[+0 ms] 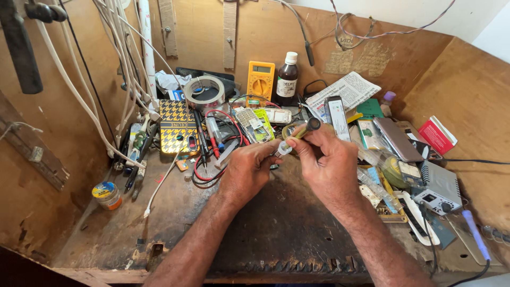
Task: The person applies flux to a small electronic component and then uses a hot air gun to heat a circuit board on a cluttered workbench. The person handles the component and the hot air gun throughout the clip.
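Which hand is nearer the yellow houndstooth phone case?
Left. The left hand sits just right of the yellow houndstooth phone case; the right hand is farther right, beyond the left.

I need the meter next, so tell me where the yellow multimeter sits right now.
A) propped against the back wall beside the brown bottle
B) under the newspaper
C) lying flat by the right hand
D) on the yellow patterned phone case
A: the yellow multimeter stands against the back wall just left of the brown bottle, well behind both hands.
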